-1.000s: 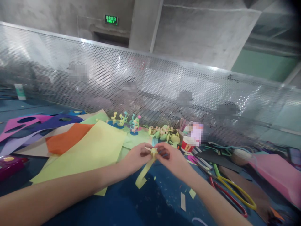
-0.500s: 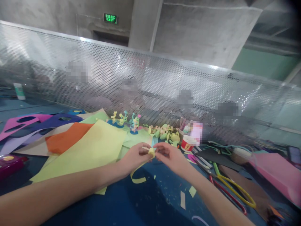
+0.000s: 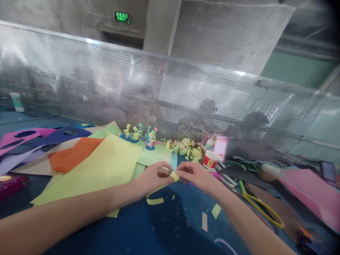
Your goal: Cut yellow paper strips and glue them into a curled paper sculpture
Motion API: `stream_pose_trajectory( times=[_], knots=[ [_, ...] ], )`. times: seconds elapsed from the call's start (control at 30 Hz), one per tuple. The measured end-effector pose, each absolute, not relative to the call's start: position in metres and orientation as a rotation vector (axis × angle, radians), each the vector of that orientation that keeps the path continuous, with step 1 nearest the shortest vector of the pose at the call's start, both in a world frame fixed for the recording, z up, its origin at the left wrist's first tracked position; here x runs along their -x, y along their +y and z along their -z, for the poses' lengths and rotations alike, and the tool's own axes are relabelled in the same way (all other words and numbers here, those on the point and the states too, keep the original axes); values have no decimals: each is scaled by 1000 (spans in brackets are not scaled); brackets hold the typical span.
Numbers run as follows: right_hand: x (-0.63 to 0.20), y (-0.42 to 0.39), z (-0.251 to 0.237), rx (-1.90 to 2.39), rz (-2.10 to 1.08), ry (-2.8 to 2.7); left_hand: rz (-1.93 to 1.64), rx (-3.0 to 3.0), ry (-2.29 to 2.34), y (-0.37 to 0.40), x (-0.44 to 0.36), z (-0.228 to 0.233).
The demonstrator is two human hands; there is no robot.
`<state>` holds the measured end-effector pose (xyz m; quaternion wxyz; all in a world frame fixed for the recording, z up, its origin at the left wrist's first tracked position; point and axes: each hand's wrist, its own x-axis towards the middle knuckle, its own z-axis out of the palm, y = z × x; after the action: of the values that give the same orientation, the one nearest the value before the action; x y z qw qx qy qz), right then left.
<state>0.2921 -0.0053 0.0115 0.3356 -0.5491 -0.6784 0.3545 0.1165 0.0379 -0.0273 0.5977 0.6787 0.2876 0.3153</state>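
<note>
A small yellow coil (image 3: 174, 176), which looks like rolled paper strip, is pinched between both my hands above the blue table. My left hand (image 3: 155, 177) grips it from the left with thumb and fingers; a thin stick-like thing shows by its fingers, too small to make out. From the right, my right hand (image 3: 195, 174) presses its fingertips on the coil. A loose yellow strip (image 3: 155, 201) curves down below my left hand. Just beyond lie a pale green sheet (image 3: 152, 156) and a heap of small yellow-green paper pieces (image 3: 186, 147).
Yellow paper (image 3: 106, 166) and orange paper (image 3: 73, 154) lie left. Small figures (image 3: 151, 138) on blue bases stand behind, before a perforated metal screen (image 3: 114, 81). A red-and-white tub (image 3: 210, 160), yellow-handled scissors (image 3: 265, 211) and pink paper (image 3: 310, 198) are right.
The view has shifted slightly. My right fingers have moved closer over the yellow coil, and my right forearm now covers most of the red handle beside the yellow one.
</note>
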Motion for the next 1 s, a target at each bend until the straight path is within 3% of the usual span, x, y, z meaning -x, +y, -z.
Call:
stream_pose_trajectory(
  times=[1.0],
  knots=[
    [-299, -10, -24, 1495, -1024, -1701, -639, -1430, 576, 43, -116, 30]
  ],
)
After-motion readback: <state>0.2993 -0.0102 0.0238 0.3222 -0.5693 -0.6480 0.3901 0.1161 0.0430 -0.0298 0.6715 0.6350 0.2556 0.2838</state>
